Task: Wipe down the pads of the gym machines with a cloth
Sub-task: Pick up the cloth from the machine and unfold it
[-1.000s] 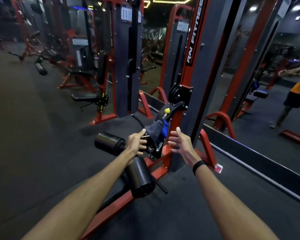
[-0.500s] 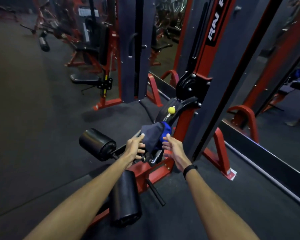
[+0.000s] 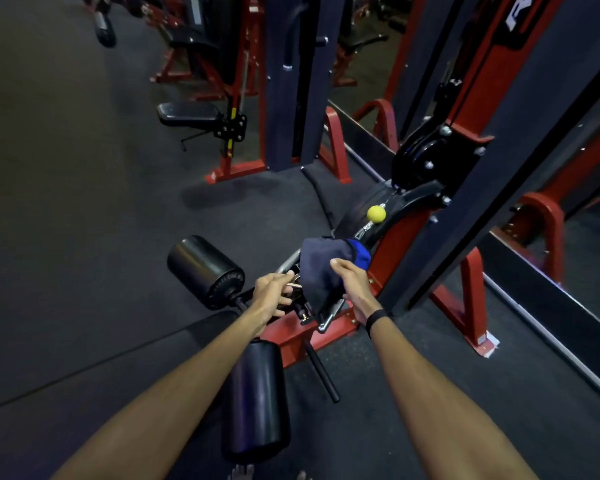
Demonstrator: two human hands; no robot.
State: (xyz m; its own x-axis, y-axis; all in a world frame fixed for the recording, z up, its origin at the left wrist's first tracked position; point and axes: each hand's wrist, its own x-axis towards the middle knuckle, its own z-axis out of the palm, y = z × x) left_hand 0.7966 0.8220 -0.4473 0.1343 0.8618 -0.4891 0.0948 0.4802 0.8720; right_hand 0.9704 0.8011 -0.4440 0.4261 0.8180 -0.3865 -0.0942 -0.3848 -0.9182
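My right hand [image 3: 352, 284] pinches the cloth [image 3: 321, 268]; left hand [image 3: 272, 292] grips the lever (cloth could snag beneath my fingers)

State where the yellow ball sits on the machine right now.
In the head view, right of centre: the yellow ball sits on the black curved arm, just above the cloth.
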